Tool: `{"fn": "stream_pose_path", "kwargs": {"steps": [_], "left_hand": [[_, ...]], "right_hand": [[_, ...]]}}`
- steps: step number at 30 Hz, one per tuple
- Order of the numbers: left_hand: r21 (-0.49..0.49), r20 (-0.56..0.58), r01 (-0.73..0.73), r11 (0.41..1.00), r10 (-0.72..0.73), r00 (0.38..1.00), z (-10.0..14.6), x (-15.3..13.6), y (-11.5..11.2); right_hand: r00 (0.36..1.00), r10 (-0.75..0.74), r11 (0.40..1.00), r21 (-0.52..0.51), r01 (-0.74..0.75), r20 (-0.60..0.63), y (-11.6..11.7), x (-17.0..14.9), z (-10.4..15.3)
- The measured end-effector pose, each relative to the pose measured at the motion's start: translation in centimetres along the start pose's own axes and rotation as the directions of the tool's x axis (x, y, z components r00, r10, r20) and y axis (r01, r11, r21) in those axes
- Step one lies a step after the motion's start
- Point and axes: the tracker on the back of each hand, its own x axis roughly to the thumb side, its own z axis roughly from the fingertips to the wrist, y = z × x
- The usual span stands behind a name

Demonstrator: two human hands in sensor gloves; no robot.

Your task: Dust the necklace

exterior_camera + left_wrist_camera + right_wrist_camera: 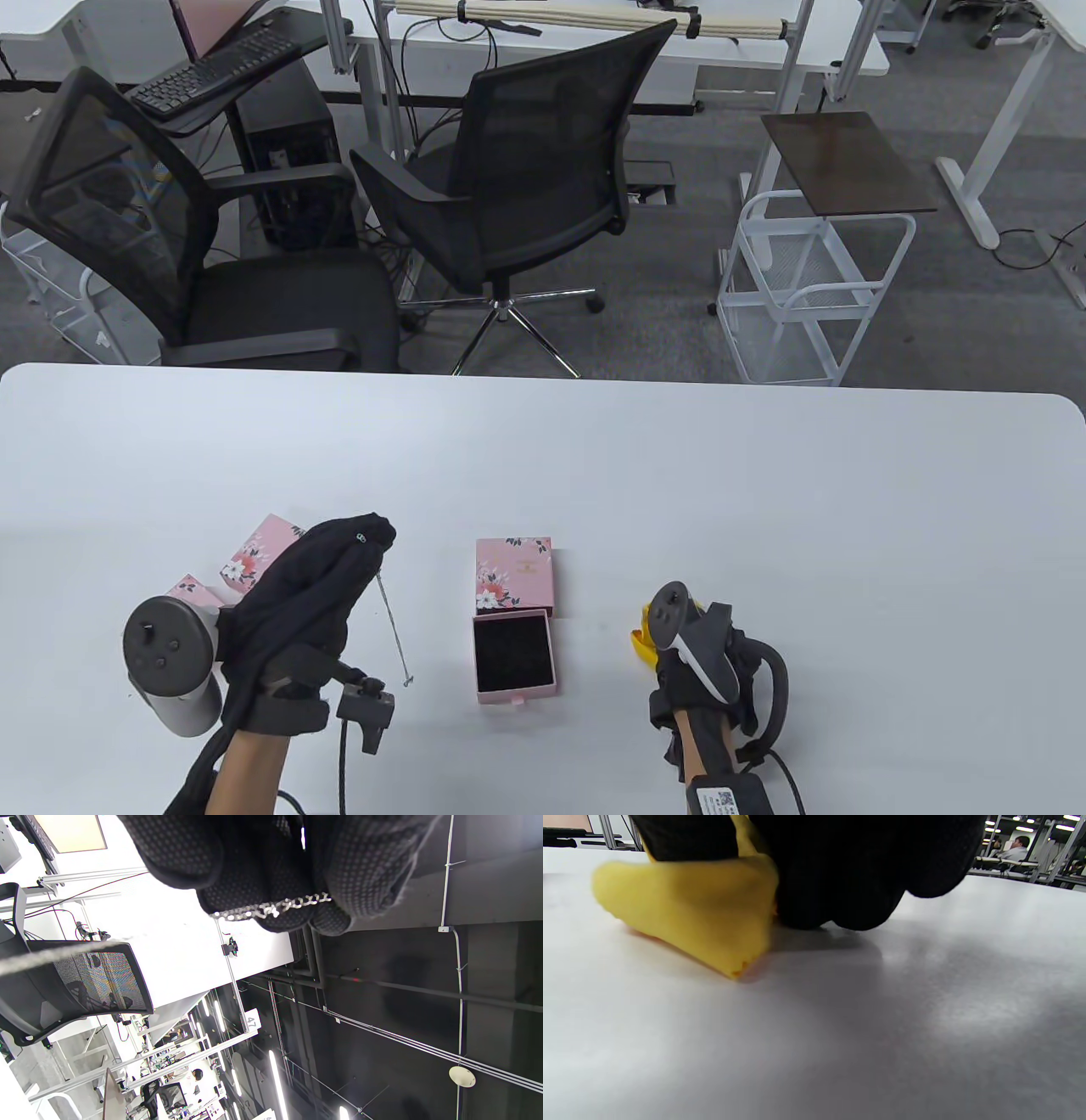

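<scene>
My left hand (339,560) is raised above the table and pinches a thin silver necklace (393,628). The chain hangs down from the fingertips, its small pendant close to the table. The left wrist view shows the chain (271,907) lying across my curled gloved fingers (292,878). My right hand (679,654) rests on the table at the right and grips a yellow cloth (643,638). In the right wrist view the cloth (695,908) is bunched under the dark fingers (848,870) and touches the white tabletop.
An open pink jewellery box (513,655) with a black lining lies between my hands, its floral sleeve (514,576) just behind it. Two more pink floral boxes (254,560) sit under and left of my left hand. Black office chairs (526,170) stand beyond the table's far edge.
</scene>
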Motion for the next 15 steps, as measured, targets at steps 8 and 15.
{"fn": "stream_pose_path", "kwargs": {"steps": [8,15], "left_hand": [[0.006,-0.005,0.000,1.000,0.000,1.000,0.0,0.0,0.0],[-0.001,-0.025,0.010,1.000,-0.010,1.000,0.0,-0.2,-0.3]], "right_hand": [[0.997,-0.076,0.994,-0.081,0.076,0.004,-2.4,-0.5,1.2],[0.947,-0.240,0.903,-0.310,0.299,0.214,-7.0,0.7,4.6]]}}
